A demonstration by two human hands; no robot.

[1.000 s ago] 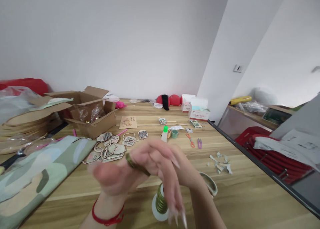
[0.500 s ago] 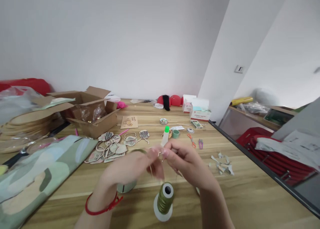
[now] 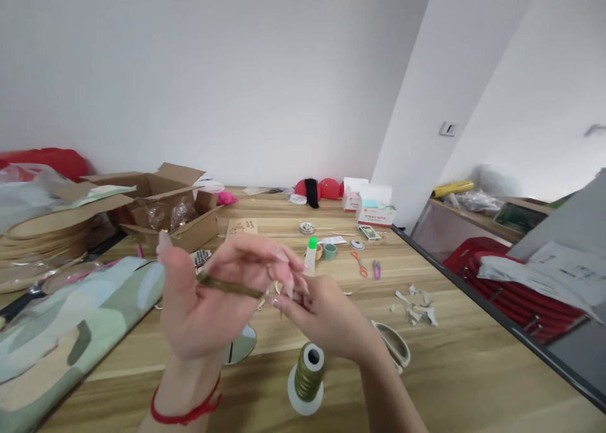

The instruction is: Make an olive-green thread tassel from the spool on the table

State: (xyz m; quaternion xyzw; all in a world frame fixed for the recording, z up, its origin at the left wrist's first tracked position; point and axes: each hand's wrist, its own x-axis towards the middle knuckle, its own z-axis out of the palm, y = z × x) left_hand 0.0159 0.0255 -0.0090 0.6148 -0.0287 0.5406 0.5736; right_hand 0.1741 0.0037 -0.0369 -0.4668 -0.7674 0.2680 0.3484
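Note:
My left hand [image 3: 215,294] is turned palm up, its thumb held away and its fingers curving to the right. A bundle of olive-green thread [image 3: 231,286] is looped about this hand and stretches across the palm. At the bundle's right end, my right hand [image 3: 322,310] pinches the thread; the fingertips of both hands meet there and hide the details. Below them a spool of olive-green thread [image 3: 308,379] stands upright on the table. A dark oval-edged piece [image 3: 242,346] lies partly under my left wrist. Beside my right forearm rest scissors with pale handles [image 3: 395,348].
A glue stick [image 3: 310,256] with a green cap stands behind my hands. Orange scissors [image 3: 360,264], purple snips [image 3: 377,269] and paper scraps [image 3: 419,307] lie to the right. At left are an open cardboard box [image 3: 196,221] and patterned fabric [image 3: 108,319].
My left hand has turned from palm down to palm up and moved left, drawing the thread bundle into view. My right hand has shifted slightly down and left, uncovering the pale-handled scissors.

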